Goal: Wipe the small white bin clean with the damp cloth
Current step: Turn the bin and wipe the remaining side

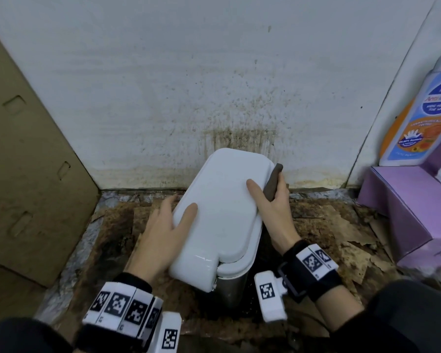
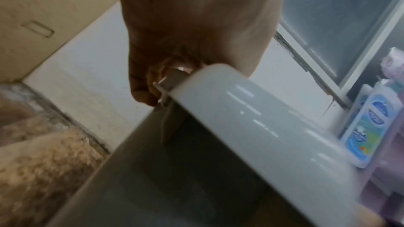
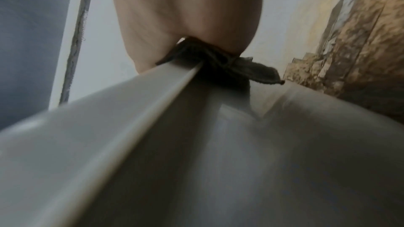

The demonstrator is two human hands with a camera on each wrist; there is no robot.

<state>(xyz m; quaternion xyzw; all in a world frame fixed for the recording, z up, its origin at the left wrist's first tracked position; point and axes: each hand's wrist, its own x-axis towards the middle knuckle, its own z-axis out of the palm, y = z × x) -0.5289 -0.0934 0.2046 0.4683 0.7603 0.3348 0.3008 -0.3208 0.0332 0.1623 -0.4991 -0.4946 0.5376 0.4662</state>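
The small white plastic bin [image 1: 220,212], its glossy rounded lid closed, stands on a stained, crumbling brown floor [image 1: 323,225] near a dirty, speckled white wall [image 1: 163,85]. The left hand [image 1: 163,233] holds the bin's left side, thumb lying on top of the lid and the fingers [image 2: 144,82] curled round the lid's edge (the left wrist view shows them hooked under it). The right hand [image 1: 275,210] grips the right edge, thumb resting on the lid, the other fingers pressing a dark brown-grey damp cloth [image 1: 271,182] against the bin's side; the cloth is bunched under the rim in the right wrist view. A cardboard box [image 1: 23,161] stands to the left. A lilac box [image 1: 402,207] and a white labelled bottle [image 1: 423,115] sit to the right.
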